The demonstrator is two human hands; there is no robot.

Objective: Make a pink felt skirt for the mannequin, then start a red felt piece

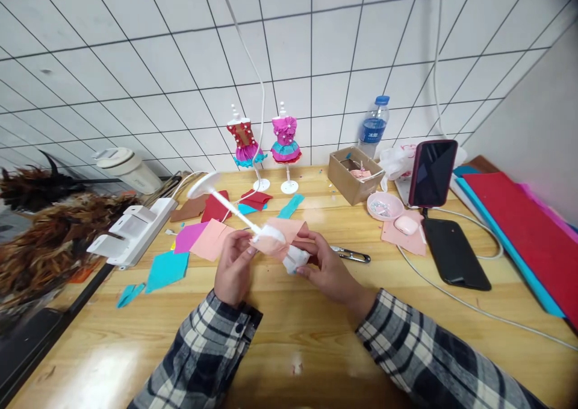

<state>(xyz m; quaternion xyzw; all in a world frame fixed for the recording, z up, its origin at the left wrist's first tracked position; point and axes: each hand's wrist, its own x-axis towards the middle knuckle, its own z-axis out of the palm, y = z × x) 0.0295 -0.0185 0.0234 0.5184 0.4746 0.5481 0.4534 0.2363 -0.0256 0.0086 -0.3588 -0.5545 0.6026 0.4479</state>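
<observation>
My left hand (233,265) and my right hand (327,268) meet over the wooden table (289,337). Together they grip a small white mannequin stand (226,203) lying on its side, its round base pointing up and left. A piece of pale pink fabric (282,234) is wrapped round the mannequin's body between my fingers. Both hands are closed on it. Plaid sleeves cover both forearms.
Two dressed mini mannequins (266,141) stand at the back. Fabric scraps (198,237), thread snips (352,255), a power strip (133,231), a cardboard box (354,174), a pink dish (385,206), a water bottle (374,126), two phones (456,252) and felt sheets (519,234) surround me.
</observation>
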